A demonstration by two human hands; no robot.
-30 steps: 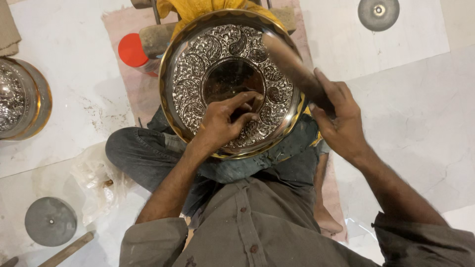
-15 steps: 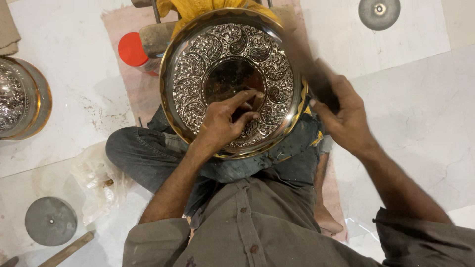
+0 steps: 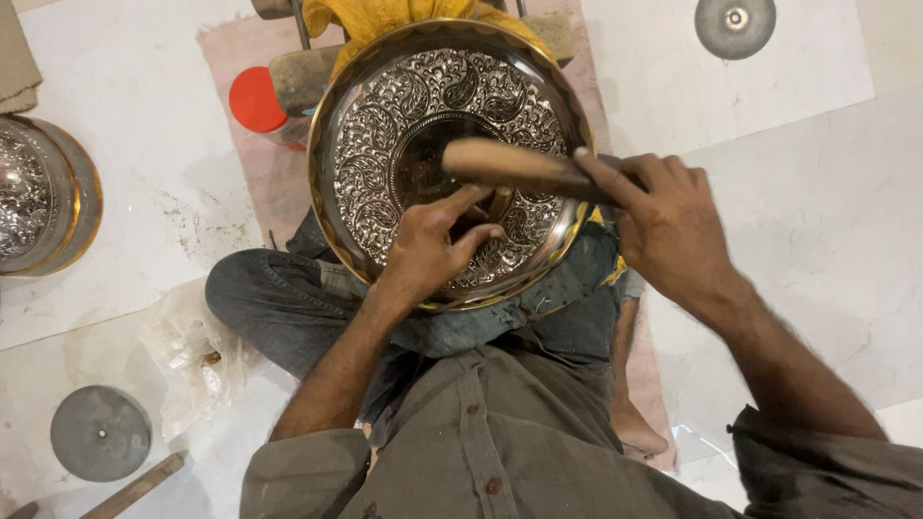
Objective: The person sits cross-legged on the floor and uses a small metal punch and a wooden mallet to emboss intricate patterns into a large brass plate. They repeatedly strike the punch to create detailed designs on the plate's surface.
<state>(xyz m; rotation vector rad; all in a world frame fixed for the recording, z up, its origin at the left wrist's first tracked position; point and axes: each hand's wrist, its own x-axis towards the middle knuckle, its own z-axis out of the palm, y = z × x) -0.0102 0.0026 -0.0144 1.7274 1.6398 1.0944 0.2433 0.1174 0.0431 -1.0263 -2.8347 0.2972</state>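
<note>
Gripped tight in right hand [image 3: 678, 231]: wooden mallet [image 3: 519, 165], light, stiff, best held by its dark handle end. Left hand [image 3: 428, 252] pinched closed on something hidden, against embossed metal plate [image 3: 385, 144], rigid, dentable, propped on lap near floor [image 3: 817, 192] mat.

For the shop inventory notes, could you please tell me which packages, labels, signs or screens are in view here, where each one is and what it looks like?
No labels, signs or screens show.
Crumpled clear plastic bag: on the floor beside the person's left knee, shapeless, whitish and see-through.
Red round lid or container: on the mat left of the embossed metal plate, plain red; which of the two it is cannot be told.
</note>
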